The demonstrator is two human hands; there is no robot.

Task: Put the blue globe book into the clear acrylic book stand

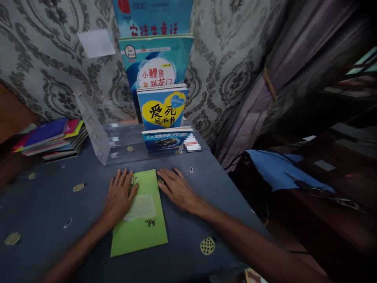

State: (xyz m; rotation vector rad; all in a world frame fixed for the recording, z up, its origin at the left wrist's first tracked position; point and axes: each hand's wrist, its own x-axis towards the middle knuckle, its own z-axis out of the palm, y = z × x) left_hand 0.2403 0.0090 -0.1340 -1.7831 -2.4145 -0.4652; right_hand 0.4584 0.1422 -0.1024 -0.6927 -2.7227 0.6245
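The green book (141, 214) is laid flat on the table (44, 204) at 6 o'clock of the acrylic rack (118, 143) — steadied by the left hand (119, 198) pressed open-palmed on its cover, nothing grasped — while the right hand (176, 188) rests flat at its 3 o'clock edge, likewise released.

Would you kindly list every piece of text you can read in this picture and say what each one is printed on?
"安徒生童话", cut off at the top: topmost blue book in the clear acrylic rack.
"小鲤鱼跳龙门": teal book below it.
"爱死这本书": yellow heart on the blue book.
Lowest dark blue book: title blurred, unreadable.
Green booklet under the hands: print too small.
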